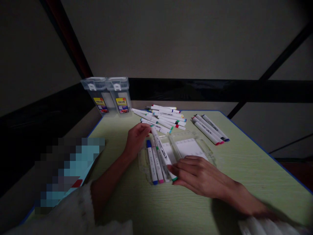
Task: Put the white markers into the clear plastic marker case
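An open clear plastic marker case (193, 143) lies flat on the pale green table (244, 169). Three white markers (156, 163) lie side by side in its left half. Both hands hold a fourth white marker (161, 150) with a green cap, slanted over that half. My left hand (135, 138) pinches its far end. My right hand (195, 174) grips its near end, fingers bent, beside the case's front edge.
A pile of several white markers (163, 118) lies behind the case. Three more markers (210, 129) sit to the right. Two clear marker boxes (107, 96) with yellow labels stand at the back left. A dark rail runs behind the table.
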The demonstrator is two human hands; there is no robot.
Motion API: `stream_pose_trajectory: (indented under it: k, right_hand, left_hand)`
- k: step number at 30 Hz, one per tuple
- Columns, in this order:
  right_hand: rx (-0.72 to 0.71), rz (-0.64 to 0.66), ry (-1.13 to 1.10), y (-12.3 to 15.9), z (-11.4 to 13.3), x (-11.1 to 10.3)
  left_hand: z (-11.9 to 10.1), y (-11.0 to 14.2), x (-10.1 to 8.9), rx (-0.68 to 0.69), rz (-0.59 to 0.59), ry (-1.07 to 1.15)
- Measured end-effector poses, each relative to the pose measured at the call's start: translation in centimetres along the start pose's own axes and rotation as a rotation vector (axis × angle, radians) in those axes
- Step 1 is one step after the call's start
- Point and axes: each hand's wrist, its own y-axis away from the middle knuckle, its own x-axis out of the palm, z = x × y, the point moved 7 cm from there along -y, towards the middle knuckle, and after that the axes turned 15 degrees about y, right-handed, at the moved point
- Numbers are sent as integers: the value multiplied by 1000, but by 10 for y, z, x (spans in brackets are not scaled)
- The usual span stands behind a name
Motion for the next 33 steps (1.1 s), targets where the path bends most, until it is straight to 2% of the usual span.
stream_pose_trajectory:
  k: [10, 20, 26, 33]
  right_hand:
    - [3, -11, -29, -1, 1, -1]
    - [30, 35, -63, 2, -4, 5]
    - [22, 67, -94, 5, -6, 12]
    - [58, 134, -188, 5, -9, 12]
  left_hand:
    - [-2, 1, 9, 112, 138, -218]
    - [13, 3, 15, 49, 242, -299]
    - [16, 3, 18, 52, 304, -357]
    - [19, 3, 17, -38, 266, -348]
